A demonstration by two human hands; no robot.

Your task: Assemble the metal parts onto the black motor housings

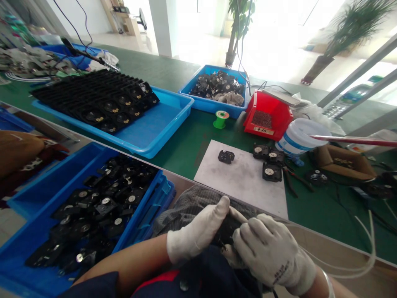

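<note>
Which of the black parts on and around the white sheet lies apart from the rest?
The black part toward the back left of the white sheet: it lies alone, while the other three cluster at the right.

the left hand [198,231] and right hand [266,248] cover most of the dark shape [228,229] between them; from here i can't make it out. the glove print [281,272] is blurred, the label [263,130] on the red bin [277,109] too tiny to read, and the filled blue crate [138,210] runs off lower left.
</note>
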